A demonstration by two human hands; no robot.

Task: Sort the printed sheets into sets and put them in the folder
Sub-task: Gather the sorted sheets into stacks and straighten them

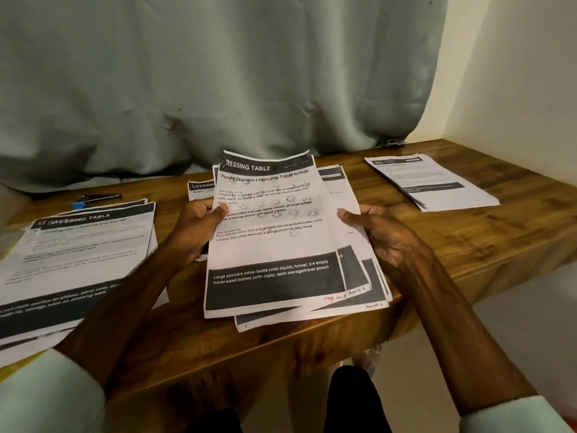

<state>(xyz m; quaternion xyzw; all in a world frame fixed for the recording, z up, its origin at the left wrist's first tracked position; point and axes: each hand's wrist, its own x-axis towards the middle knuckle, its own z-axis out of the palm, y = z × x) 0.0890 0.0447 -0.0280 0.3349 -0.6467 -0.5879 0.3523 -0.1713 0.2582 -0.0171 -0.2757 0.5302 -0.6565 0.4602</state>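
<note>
Left grip (pixel 195 228), right grip (pixel 384 232): "DRESSING TABLE" sheets (pixel 274 245)

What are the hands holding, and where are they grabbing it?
A stack of printed sheets. The left hand pinches its left edge, thumb on top; the right hand grips its right edge.

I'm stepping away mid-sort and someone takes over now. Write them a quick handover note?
Left grip and right grip hold the fanned middle stack by its side edges, thumbs on top; its top sheet is marked page 1.
The left pile and the far right pile lie on the table.
Done: apparently two sets laid out.
Left: square the held stack, then put all sets in the folder, which isn't plainly in view.
</note>
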